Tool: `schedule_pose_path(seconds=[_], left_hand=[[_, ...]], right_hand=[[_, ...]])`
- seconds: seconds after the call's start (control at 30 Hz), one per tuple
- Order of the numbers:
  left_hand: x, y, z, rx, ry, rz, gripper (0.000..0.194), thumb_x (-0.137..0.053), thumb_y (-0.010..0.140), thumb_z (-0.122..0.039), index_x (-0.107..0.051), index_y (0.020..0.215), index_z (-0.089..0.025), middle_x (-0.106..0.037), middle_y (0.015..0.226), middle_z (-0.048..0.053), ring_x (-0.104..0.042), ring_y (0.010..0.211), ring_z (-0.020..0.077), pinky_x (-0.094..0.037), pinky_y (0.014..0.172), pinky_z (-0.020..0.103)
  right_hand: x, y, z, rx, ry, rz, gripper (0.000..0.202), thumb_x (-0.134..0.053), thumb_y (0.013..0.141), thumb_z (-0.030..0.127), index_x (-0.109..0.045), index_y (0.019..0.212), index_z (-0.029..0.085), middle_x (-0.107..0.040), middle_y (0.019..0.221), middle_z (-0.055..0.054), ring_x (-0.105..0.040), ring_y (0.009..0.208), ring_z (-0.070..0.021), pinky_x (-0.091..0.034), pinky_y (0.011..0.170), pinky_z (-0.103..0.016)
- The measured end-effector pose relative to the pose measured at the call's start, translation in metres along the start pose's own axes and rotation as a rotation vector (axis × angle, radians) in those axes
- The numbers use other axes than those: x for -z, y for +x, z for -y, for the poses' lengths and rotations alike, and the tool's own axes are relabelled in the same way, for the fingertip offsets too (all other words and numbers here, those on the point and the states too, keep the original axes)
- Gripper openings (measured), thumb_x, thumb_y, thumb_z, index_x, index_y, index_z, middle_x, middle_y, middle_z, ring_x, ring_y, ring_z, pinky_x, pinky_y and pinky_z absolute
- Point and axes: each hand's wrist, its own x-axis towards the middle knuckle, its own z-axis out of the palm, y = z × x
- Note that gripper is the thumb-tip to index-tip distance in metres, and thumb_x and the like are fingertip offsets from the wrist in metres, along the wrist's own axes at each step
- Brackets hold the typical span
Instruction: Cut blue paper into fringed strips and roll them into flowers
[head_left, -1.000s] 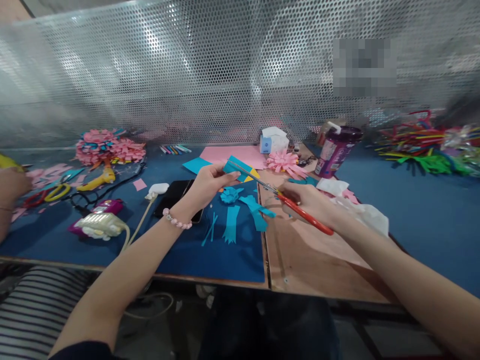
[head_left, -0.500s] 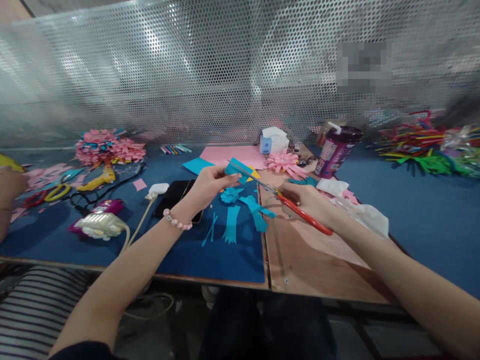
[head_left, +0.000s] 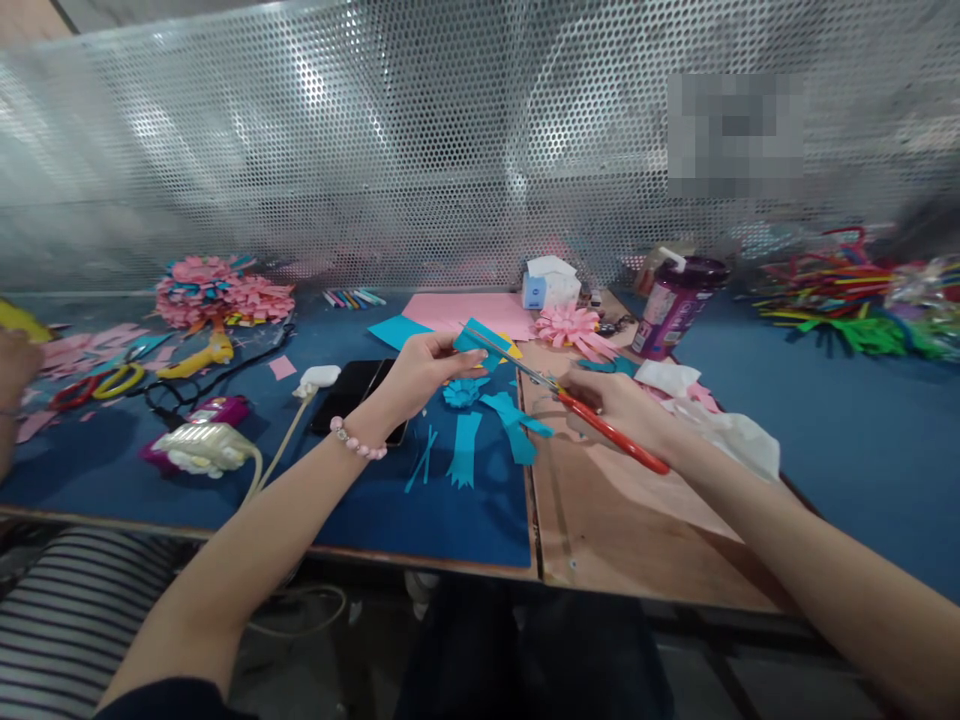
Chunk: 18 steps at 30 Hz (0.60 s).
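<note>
Between the thumb and fingers of my left hand [head_left: 424, 378] is a small piece of blue paper [head_left: 480, 345], held up above the table. My right hand [head_left: 609, 398] grips red-handled scissors [head_left: 611, 433], whose blades lie across the blue paper. Whether the blades are fully closed is too small to tell. Just below the paper sits a blue paper flower [head_left: 463, 392]. Nearer me lie a fringed blue strip [head_left: 464, 450], thin blue slivers [head_left: 422, 460] and curled blue cut pieces [head_left: 517, 428].
A black phone [head_left: 346, 395] lies left of my left hand. Behind are pink paper [head_left: 457, 312], a pink paper flower [head_left: 568, 328], a tissue pack [head_left: 551, 285] and a purple cup [head_left: 679, 305]. At left, a yellow glue gun [head_left: 196, 357] and another person's hand [head_left: 16, 365].
Both hands stay nearly in place. The scissor blades and the blue paper have shifted very slightly against each other; the whole view has moved a little.
</note>
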Motion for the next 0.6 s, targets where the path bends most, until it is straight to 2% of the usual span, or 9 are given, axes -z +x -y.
schedule_pose_path(seconds=[0.17,0.37,0.47,0.6], left_hand=[[-0.0002,-0.0008,-0.0011,0.001,-0.003,0.015,0.02,-0.079,0.066,-0.029,-0.071,0.08,-0.016,-0.066,0.076,0.001,-0.065,0.071,0.013,-0.056,0.075,0.03],[0.0,-0.0008,-0.0018,-0.001,0.007,0.012,0.018,-0.077,0.067,-0.027,-0.072,0.08,-0.016,-0.066,0.076,0.002,-0.064,0.071,0.0133,-0.056,0.076,0.032],[0.0004,-0.0005,-0.0016,-0.002,0.008,0.019,0.017,-0.076,0.067,-0.026,-0.072,0.081,-0.016,-0.066,0.076,0.002,-0.064,0.071,0.0131,-0.056,0.076,0.031],[0.0014,0.0,0.0001,-0.007,0.007,0.022,0.015,-0.075,0.067,-0.024,-0.072,0.079,-0.016,-0.065,0.075,0.001,-0.063,0.071,0.0125,-0.056,0.076,0.031]], right_hand=[[-0.0002,-0.0002,-0.0025,-0.01,0.01,-0.022,0.022,-0.05,0.08,0.038,-0.051,0.071,0.018,-0.05,0.066,0.0,-0.04,0.059,-0.013,-0.025,0.054,-0.027],[0.0012,0.0005,0.0018,-0.038,0.02,-0.02,0.021,-0.052,0.075,0.032,-0.043,0.062,0.02,-0.042,0.057,0.003,-0.039,0.055,-0.0121,-0.024,0.052,-0.026],[0.0013,0.0003,0.0024,-0.034,0.009,-0.014,0.016,-0.051,0.075,0.031,-0.048,0.064,0.019,-0.045,0.058,0.002,-0.04,0.054,-0.0124,-0.024,0.052,-0.027],[0.0001,0.0008,0.0,-0.044,-0.02,-0.013,0.019,-0.051,0.077,0.034,-0.053,0.067,0.018,-0.049,0.058,0.001,-0.041,0.053,-0.0133,-0.025,0.052,-0.027]])
